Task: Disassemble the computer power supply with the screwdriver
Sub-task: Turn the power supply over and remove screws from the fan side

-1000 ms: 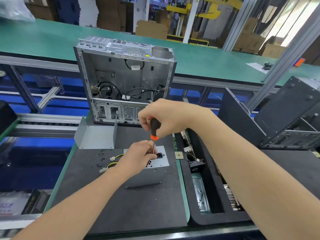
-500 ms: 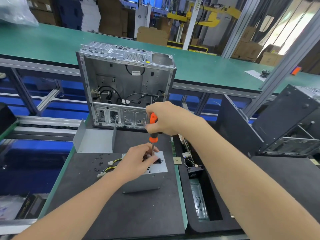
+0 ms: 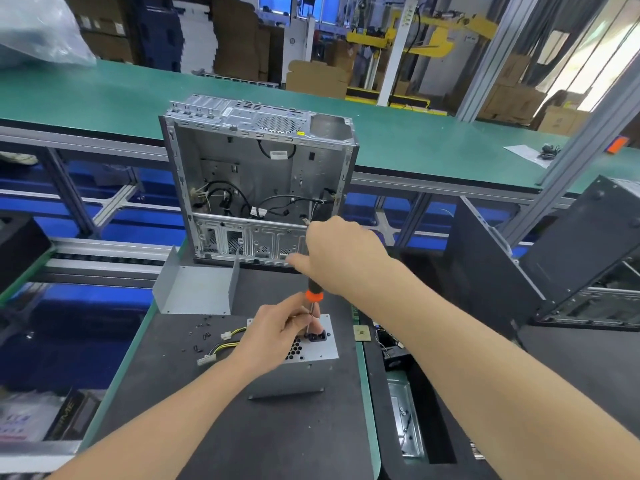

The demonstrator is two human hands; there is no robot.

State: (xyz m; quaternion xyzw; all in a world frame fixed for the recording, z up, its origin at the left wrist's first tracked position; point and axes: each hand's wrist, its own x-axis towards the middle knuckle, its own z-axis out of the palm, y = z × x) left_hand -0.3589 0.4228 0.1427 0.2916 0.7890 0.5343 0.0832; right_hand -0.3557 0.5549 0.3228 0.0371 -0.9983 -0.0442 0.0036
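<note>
Several small black screws [image 3: 202, 332] lie loose on the dark foam mat [image 3: 162, 362], left of yellow-and-black cables with white plugs [image 3: 221, 344]. The left hand [image 3: 277, 332] rests on the grey metal power supply box [image 3: 322, 348] at the mat's middle, its fingers pinching the steel shaft of an upright orange-and-black-handled screwdriver [image 3: 313, 295]. The right hand [image 3: 343, 254] clenches the handle from above.

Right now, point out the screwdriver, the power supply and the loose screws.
screwdriver [image 3: 314, 295]: head view, orange collar of the handle.
power supply [image 3: 328, 344]: head view, bare top plate.
loose screws [image 3: 205, 336]: head view, one of the cluster.
</note>
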